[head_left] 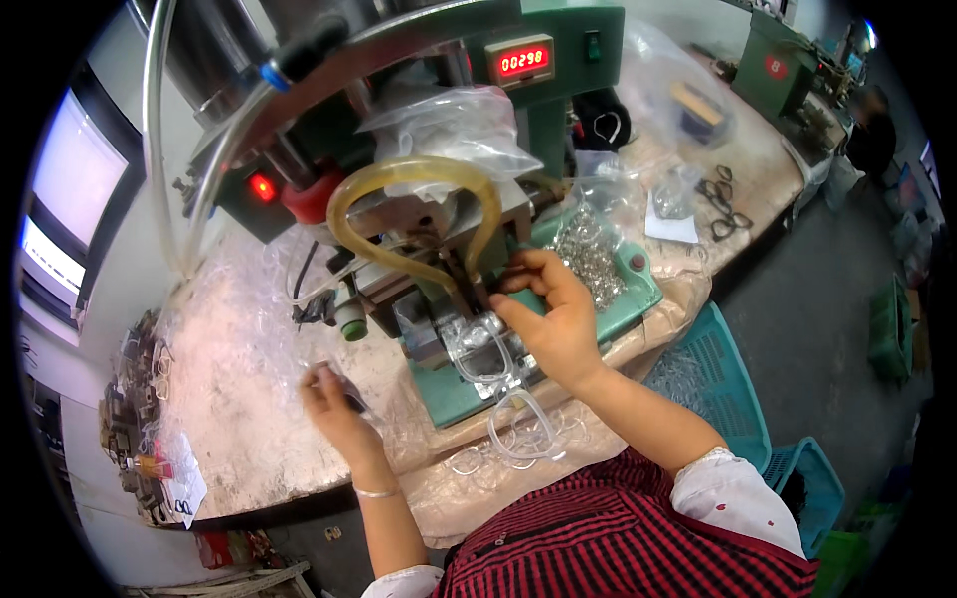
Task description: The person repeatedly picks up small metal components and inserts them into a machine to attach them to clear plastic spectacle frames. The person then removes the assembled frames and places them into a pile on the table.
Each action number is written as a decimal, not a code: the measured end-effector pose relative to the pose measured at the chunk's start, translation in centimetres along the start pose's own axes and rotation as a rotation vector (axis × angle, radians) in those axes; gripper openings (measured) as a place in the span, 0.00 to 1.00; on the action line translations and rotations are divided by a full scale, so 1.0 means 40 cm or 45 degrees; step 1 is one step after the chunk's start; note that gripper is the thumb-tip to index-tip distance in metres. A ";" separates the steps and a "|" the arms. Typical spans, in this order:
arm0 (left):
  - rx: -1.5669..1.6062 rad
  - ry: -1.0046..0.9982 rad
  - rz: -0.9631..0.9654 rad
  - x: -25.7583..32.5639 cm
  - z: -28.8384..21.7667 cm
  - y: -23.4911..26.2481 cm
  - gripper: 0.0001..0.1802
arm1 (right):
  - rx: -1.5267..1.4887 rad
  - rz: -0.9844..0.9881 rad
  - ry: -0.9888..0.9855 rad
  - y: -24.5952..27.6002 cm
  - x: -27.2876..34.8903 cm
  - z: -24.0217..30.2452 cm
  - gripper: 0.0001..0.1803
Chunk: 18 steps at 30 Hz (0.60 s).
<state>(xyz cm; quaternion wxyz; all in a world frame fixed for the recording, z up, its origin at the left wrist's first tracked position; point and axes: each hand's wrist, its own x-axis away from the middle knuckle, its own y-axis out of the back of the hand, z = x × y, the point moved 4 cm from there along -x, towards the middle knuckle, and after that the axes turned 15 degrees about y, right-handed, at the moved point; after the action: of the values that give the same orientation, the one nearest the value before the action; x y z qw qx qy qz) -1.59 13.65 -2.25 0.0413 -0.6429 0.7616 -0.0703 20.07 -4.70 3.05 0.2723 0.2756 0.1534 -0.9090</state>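
A clear plastic eyeglass frame [523, 394] sits at the front of a green bench machine [439, 394], one rim by the tooling and the other toward the table edge. My right hand [553, 314] is closed at the frame's upper end, thumb and fingers pinched beside the machine's tooling; the fingertips are partly hidden. Over the tabletop to the left, my left hand [339, 409] has its fingers curled round something small and dark, blurred. A yellowish tube [414, 171] loops above the tooling. Small shiny metal parts [590, 261] fill a green tray [638, 299] right of my right hand.
A lit red counter [520, 62] is on the machine's upper body. A green knob [353, 329] protrudes left of the tooling. Dark eyeglass frames [723, 204] lie at the far right. Several clear rims [464, 460] rest near the front edge. Teal baskets [733, 384] stand below the table's right side.
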 end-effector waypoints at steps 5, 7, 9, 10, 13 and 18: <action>0.045 -0.984 0.584 0.158 -0.348 -0.176 0.07 | -0.315 -0.001 -0.217 -0.026 -0.004 0.041 0.26; -0.156 -1.106 0.566 0.172 -0.353 -0.189 0.08 | -0.312 -0.040 -0.225 -0.039 0.004 0.074 0.27; -0.121 -1.077 0.658 0.159 -0.333 -0.187 0.09 | -0.109 0.005 -0.058 -0.032 0.015 0.102 0.26; -0.037 -0.988 0.700 0.179 -0.315 -0.185 0.05 | 0.150 0.098 0.116 -0.018 0.032 0.114 0.25; -0.489 -1.240 0.831 0.216 -0.262 -0.184 0.08 | 0.850 0.314 0.704 0.030 0.046 0.112 0.20; -0.680 -1.455 1.018 0.252 -0.210 -0.257 0.14 | 1.558 0.247 0.329 0.235 0.011 -0.089 0.13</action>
<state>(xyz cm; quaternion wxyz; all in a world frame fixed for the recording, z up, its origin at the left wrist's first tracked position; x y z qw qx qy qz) 5.44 2.49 7.97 0.2957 -0.2414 0.7883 0.4825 26.68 -10.92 -1.27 0.1257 0.5017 -0.3882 -0.7628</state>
